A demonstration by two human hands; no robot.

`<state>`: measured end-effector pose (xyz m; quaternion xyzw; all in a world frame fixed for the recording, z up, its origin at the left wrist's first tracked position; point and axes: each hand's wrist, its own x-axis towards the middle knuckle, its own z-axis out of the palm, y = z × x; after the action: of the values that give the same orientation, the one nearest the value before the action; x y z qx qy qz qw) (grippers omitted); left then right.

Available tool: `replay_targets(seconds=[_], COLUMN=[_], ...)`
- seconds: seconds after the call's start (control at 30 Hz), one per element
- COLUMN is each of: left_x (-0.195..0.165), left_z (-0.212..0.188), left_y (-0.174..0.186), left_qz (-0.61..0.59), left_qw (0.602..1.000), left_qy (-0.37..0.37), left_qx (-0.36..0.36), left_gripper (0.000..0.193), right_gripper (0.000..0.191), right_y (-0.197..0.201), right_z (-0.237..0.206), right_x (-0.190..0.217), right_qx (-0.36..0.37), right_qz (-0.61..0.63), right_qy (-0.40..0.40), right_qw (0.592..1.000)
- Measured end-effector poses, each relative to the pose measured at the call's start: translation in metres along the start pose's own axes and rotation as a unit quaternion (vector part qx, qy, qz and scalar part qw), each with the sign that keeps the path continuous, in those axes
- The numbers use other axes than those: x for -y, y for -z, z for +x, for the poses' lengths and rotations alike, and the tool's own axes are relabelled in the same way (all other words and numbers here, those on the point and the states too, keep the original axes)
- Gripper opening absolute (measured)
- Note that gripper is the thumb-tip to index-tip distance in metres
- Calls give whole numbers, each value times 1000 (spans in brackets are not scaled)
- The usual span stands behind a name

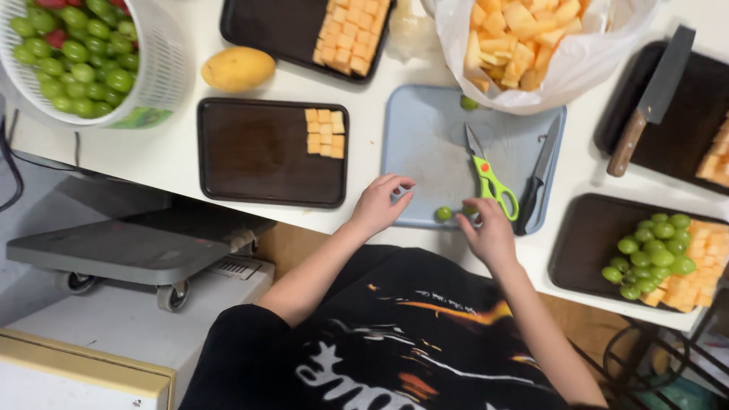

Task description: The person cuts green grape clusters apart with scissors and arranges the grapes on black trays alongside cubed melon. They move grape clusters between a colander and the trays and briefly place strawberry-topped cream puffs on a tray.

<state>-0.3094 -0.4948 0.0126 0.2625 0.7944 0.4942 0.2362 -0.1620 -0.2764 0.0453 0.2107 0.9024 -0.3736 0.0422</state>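
Both hands sit at the near edge of the blue cutting board [433, 152], left hand [377, 203] loosely curled and holding nothing, right hand [490, 237] pinching a small, firm, slippery green grape [468, 212], another grape [443, 214] between them, scissors [488, 176] beyond.

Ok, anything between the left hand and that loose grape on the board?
Nothing visible. The grape lies at the board's near edge, just right of the left hand, bare board between. The scissors lie farther right, by the right hand.
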Motion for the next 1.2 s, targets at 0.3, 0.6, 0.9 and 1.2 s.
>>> replay_targets(seconds=[0.3, 0.6, 0.9, 1.2], left_x=[3, 24, 136, 186], left_z=[-17, -77, -89, -19], left_y=[53, 207, 486, 546], left_qz=[16, 90, 162, 343], left_qw=[993, 907, 867, 925], left_qy=[14, -41, 17, -62], left_qx=[-114, -409, -471, -154], left_gripper=[19, 12, 17, 37], right_gripper=[29, 29, 30, 26], right_y=[-56, -105, -182, -246], right_z=[-28, 25, 108, 125], right_x=[16, 58, 199, 359], right_qx=[104, 163, 65, 150], right_qz=[162, 125, 221, 150], right_qy=[-20, -63, 11, 69], right_qw=[981, 977, 973, 975])
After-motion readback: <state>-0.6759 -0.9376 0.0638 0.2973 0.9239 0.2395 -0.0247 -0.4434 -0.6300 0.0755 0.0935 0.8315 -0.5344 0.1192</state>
